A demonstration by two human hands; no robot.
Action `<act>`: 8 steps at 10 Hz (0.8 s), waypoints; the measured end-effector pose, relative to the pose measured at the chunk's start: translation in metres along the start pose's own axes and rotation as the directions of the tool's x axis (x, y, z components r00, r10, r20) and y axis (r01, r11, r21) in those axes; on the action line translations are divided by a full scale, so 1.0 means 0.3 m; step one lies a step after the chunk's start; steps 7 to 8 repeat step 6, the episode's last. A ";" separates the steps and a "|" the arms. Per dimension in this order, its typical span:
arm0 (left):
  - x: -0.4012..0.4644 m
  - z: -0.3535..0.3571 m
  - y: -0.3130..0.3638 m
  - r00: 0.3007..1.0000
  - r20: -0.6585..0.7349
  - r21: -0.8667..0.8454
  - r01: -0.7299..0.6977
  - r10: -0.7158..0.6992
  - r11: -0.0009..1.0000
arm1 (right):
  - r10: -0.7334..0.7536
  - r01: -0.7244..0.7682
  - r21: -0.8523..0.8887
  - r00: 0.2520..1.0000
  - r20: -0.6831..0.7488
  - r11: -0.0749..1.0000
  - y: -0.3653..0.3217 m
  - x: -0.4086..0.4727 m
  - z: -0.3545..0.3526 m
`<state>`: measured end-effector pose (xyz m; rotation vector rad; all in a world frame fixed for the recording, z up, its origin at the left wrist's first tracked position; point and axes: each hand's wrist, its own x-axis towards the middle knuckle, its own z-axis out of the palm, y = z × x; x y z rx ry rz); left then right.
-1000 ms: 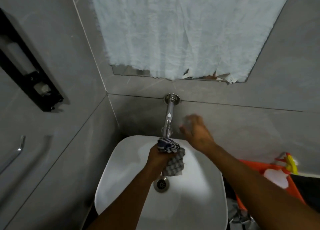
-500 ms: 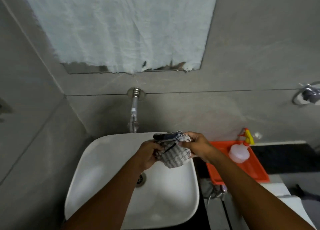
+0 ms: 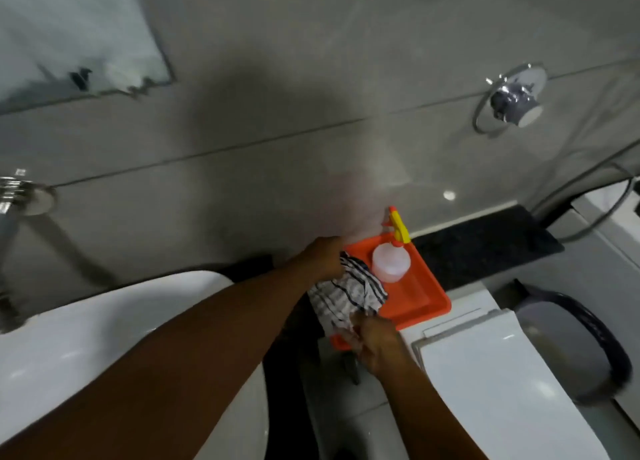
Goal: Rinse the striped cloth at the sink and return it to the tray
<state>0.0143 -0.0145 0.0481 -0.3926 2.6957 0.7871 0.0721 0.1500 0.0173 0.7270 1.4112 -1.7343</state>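
Left hand (image 3: 323, 257): at the far left edge of the tray (image 3: 420, 295), fingers closed on the upper end of the cloth (image 3: 348, 295). Right hand (image 3: 375, 343): at the tray's near left corner, fingers closed on the cloth's lower end; blurred, so the exact finger placement cannot be made out. Both forearms reach in from the lower left and lower centre.

Cloth: white with dark stripes, bunched, stretched between the two hands over the left part of the tray. Whether it rests on the tray floor or is held just above it cannot be told.

Tray: orange, rectangular, on the dark counter (image 3: 485, 243) against the grey tiled wall (image 3: 277, 120). Spray bottle (image 3: 391, 262): clear body, yellow and red trigger head, standing upright in the tray's far part, just beside the cloth.

Sink (image 3: 114, 324): white basin, left of the tray, well apart from the cloth. Tap (image 3: 20, 199): chrome, at the left frame edge. Toilet lid (image 3: 502, 383): white, right of the tray. Towel ring (image 3: 509, 99): chrome, on the wall at upper right. Mirror (image 3: 69, 33): upper left, partly covered.
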 end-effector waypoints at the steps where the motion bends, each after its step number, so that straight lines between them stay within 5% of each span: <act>1: 0.128 0.150 -0.022 0.997 0.070 0.185 -0.045 0.033 0.982 | 0.089 -0.088 -0.102 0.996 0.006 0.991 0.002 0.120 -0.011; 3: 0.198 0.299 -0.077 0.985 0.169 0.280 -0.029 -0.020 0.959 | 0.100 -0.101 0.029 0.994 0.033 0.994 0.013 0.249 -0.026; 5: 0.081 0.177 -0.056 0.988 0.157 0.214 -0.030 -0.004 0.976 | 0.040 -0.015 -0.370 0.997 0.060 0.929 -0.046 0.184 0.001; 6: -0.021 0.058 -0.066 0.994 0.106 0.241 -0.039 0.014 0.970 | -0.134 0.098 -0.581 0.991 -0.018 0.808 -0.106 0.102 0.041; 8: -0.021 0.058 -0.066 0.994 0.106 0.241 -0.039 0.014 0.970 | -0.134 0.098 -0.581 0.991 -0.018 0.808 -0.106 0.102 0.041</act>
